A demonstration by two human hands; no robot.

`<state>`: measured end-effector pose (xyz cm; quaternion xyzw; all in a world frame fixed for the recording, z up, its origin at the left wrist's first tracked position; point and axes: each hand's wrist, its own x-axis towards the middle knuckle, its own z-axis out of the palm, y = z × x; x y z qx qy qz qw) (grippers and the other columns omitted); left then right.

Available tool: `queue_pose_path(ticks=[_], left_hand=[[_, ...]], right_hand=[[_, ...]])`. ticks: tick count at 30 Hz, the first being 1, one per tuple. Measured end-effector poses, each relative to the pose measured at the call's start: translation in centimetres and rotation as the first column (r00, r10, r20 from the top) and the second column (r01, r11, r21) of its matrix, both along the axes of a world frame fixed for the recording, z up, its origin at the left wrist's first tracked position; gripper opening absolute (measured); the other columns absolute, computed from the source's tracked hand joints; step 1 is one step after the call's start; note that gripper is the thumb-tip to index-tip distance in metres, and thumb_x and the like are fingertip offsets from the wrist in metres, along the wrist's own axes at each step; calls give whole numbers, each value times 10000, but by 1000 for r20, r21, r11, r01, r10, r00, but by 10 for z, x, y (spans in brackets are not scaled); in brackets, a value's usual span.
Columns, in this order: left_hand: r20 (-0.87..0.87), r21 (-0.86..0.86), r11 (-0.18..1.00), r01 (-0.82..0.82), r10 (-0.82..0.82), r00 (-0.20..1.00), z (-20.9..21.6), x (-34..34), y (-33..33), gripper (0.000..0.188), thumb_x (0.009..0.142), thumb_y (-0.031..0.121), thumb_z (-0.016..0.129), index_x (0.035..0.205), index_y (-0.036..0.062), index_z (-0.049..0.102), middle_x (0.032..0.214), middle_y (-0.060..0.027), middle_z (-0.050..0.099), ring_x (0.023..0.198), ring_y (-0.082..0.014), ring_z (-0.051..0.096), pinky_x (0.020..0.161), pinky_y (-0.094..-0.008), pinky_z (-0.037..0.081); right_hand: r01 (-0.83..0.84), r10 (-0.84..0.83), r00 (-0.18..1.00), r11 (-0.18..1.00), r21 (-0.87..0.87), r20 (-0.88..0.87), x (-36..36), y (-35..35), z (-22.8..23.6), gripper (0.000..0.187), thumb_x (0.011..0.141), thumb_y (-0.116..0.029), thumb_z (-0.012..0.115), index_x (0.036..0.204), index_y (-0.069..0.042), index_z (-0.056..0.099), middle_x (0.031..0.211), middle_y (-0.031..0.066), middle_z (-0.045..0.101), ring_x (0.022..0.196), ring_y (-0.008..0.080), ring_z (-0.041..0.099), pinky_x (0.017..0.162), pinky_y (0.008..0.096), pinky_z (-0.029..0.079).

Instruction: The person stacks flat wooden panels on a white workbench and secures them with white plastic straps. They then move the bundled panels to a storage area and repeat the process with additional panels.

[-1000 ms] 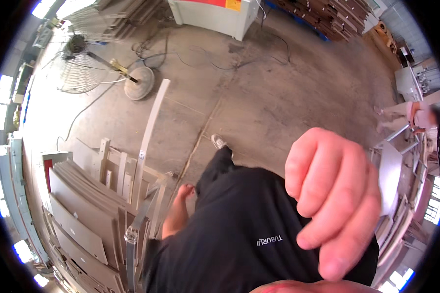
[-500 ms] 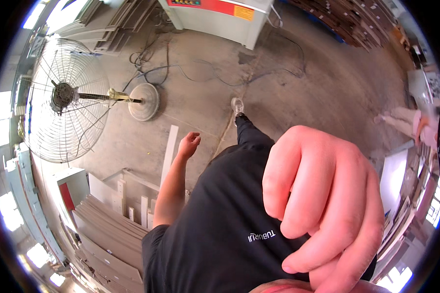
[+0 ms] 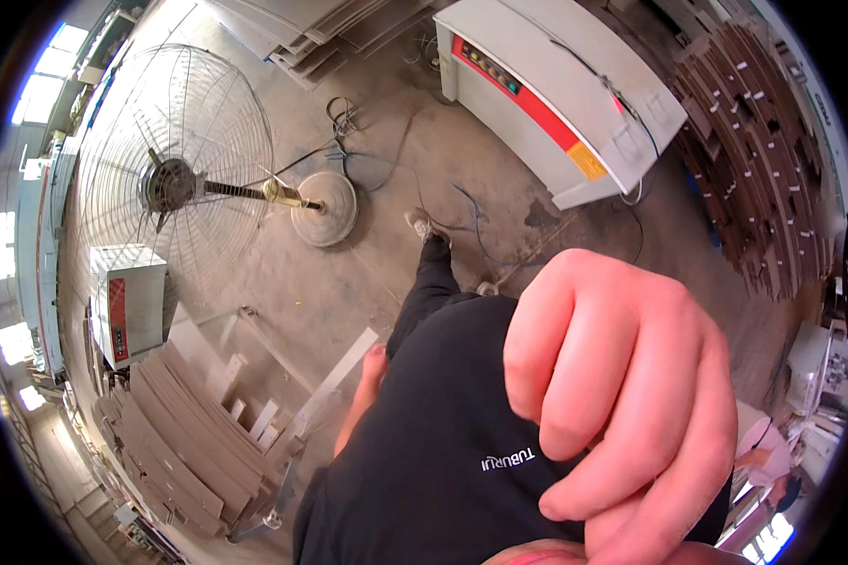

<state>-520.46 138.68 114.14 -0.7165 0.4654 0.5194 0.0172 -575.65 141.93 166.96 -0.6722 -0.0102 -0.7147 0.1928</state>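
My right hand (image 3: 622,395) fills the near right of the head view, raised close to the camera. Its fingers are curled in, and whatever they may hold is hidden. Low beside my body, my left hand (image 3: 374,363) hangs by my left leg, partly blurred, with its fingers mostly out of sight. A pale board strip (image 3: 341,369) shows just beyond that hand. Below me, one shoe (image 3: 420,225) is stretched forward on the concrete floor.
A large caged fan (image 3: 170,185) on a round base (image 3: 325,209) stands left. Ahead right is a white machine (image 3: 528,113) with a red panel; cables (image 3: 481,231) trail nearby. Stacked boards (image 3: 179,443), brown panels (image 3: 754,160), a white cabinet (image 3: 141,306) and another person (image 3: 766,454) surround me.
My view has turned and moved forward: the white machine now shows larger and further right. My left hand has swung back against my body. The right hand keeps its curled pose.
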Motion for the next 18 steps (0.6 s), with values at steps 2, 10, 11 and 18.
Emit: queue_pose_path(ticks=[2, 10, 11, 18], left_hand=[[19, 85, 995, 52, -53, 998, -12, -25, -27, 311, 923, 299, 670, 1092, 50, 749, 882, -122, 772, 738, -226, 740, 720, -371, 591], [119, 103, 875, 473, -483, 867, 3, -142, -312, 317, 911, 340, 657, 1090, 96, 751, 840, -120, 764, 779, -265, 745, 745, -416, 582], [-15, -151, 959, 239, -244, 970, -1, -145, -340, 322, 913, 346, 655, 1093, 95, 744, 828, -108, 767, 805, -280, 750, 757, -431, 583], [-229, -403, 914, 51, -155, 961, 125, -296, -572, 326, 938, 261, 678, 1185, 54, 723, 996, -129, 778, 917, -216, 752, 836, -364, 581]], right_hand=[[19, -18, 999, 999, 28, -27, -12, -66, 1, 89, 890, -86, 803, 962, -58, 760, 738, 26, 720, 523, 117, 591, 499, 270, 426], [624, -313, 717, 687, 372, -623, -99, -301, -83, 82, 930, -121, 790, 946, -46, 761, 732, 66, 734, 567, 189, 650, 532, 291, 476], [628, -258, 735, 608, 485, -627, -107, -322, -106, 97, 915, -141, 800, 918, -48, 774, 728, 75, 735, 565, 188, 654, 537, 296, 483], [721, 219, 670, 39, 692, -710, -169, -418, -253, 318, 999, -369, 689, 925, -76, 788, 869, 99, 772, 816, 185, 739, 726, 344, 551]])
